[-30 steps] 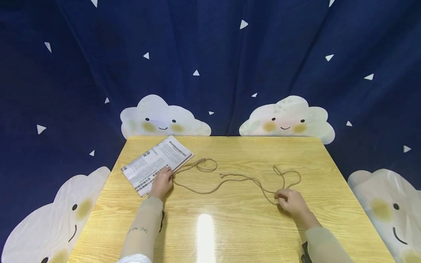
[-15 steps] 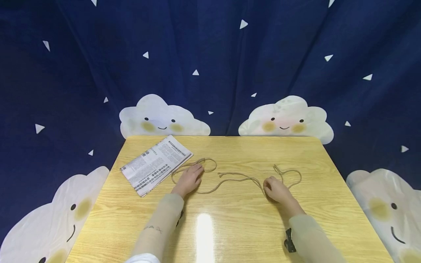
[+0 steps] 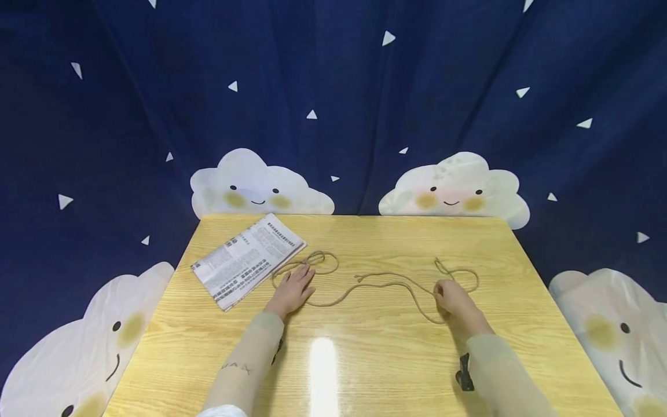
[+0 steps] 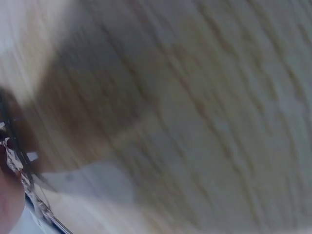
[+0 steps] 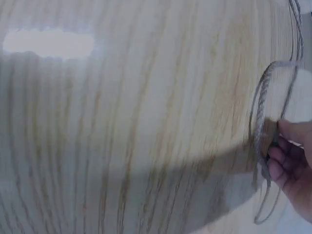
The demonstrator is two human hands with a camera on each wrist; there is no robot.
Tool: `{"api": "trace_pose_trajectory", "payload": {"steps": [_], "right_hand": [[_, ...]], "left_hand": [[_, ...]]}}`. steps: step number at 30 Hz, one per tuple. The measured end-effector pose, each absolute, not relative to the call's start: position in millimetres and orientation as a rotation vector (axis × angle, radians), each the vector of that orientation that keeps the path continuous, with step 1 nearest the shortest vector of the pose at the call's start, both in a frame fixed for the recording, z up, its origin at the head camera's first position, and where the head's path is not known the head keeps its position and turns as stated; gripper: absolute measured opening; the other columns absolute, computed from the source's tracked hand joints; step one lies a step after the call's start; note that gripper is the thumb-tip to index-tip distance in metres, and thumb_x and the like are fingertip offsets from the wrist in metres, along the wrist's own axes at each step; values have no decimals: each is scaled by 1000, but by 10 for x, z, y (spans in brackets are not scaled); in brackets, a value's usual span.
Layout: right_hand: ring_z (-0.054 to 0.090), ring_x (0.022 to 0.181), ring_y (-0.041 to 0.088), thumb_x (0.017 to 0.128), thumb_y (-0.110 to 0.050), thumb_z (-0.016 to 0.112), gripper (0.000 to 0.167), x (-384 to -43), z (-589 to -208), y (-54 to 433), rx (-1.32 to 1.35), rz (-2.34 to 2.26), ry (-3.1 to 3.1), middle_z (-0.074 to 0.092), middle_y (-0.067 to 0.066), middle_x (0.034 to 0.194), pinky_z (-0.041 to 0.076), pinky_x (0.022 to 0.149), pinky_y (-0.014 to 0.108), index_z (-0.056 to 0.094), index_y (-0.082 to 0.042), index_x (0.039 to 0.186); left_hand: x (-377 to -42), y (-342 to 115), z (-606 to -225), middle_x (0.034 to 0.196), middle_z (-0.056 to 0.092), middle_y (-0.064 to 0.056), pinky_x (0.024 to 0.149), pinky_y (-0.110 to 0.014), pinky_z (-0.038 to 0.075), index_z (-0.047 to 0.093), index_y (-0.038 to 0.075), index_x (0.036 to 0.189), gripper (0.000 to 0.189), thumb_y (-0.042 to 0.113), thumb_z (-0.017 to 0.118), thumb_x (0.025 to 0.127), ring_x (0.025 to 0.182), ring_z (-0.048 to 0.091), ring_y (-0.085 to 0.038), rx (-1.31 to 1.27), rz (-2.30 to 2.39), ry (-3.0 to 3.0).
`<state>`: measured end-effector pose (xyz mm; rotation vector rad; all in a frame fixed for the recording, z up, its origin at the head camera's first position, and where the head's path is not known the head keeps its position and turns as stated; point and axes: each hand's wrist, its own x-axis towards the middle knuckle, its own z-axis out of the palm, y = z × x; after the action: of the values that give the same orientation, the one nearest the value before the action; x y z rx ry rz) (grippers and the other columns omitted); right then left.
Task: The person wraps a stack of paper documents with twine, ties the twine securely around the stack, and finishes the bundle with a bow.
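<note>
A thin tan rope [image 3: 385, 284] winds across the wooden table, with one loop on the left and another on the right. My left hand [image 3: 293, 291] rests over the left loop, fingers stretched out beside the newspaper. Only a blurred bit of that hand [image 4: 9, 204] shows at the left wrist view's edge, near a strand. On the right, my right hand [image 3: 456, 302] pinches the rope between thumb and fingers near the right loop. The right wrist view shows the curled fingers [image 5: 285, 163] at the strands, part of the rope hidden behind them.
A folded newspaper [image 3: 250, 260] lies at the left of the wooden table [image 3: 385, 365]. Behind the table hangs a dark blue curtain [image 3: 333, 87] with white triangles and smiling clouds. A bright reflection lies on the table's near middle.
My left hand has moved right, off the newspaper's edge onto the left rope loop. My right hand went left, then back right to the rope near the right loop.
</note>
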<state>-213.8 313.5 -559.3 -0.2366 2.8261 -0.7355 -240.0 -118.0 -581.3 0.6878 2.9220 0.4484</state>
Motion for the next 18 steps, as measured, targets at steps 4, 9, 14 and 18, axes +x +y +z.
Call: {"api": "trace_pose_trajectory", "payload": {"steps": [4, 9, 14, 18], "right_hand": [[49, 61, 20, 90, -2, 46, 10, -2192, -5613, 3258, 27, -727, 2892, 53, 13, 73, 44, 52, 28, 50, 7, 88], [47, 56, 21, 87, -4, 40, 17, -2212, -5587, 3397, 335, -759, 2940, 51, 13, 65, 40, 49, 30, 49, 3, 75], [55, 77, 38, 86, -4, 41, 20, -2194, -5552, 3484, 484, -801, 2938, 57, 26, 83, 48, 66, 43, 54, 10, 85], [53, 93, 46, 87, -5, 42, 26, -2178, -5563, 3503, 518, -850, 2952, 56, 32, 101, 46, 77, 50, 54, 14, 100]], "left_hand": [[-2384, -1240, -5818, 149, 23, -15, 110, -51, 16, 31, 4, 141, 56, 34, 43, 96, 137, 19, -30, 650, 484, 2932], [-2364, -1308, -5823, 148, 24, -18, 111, -49, 15, 32, 1, 140, 57, 34, 45, 96, 136, 19, -32, 578, 510, 2963], [-2363, -1369, -5826, 149, 21, -17, 112, -46, 14, 29, -1, 141, 59, 36, 42, 96, 137, 17, -31, 501, 451, 2993], [-2363, -1383, -5829, 148, 21, -17, 112, -45, 14, 27, -2, 141, 60, 35, 43, 96, 137, 18, -32, 484, 438, 3019]]}}
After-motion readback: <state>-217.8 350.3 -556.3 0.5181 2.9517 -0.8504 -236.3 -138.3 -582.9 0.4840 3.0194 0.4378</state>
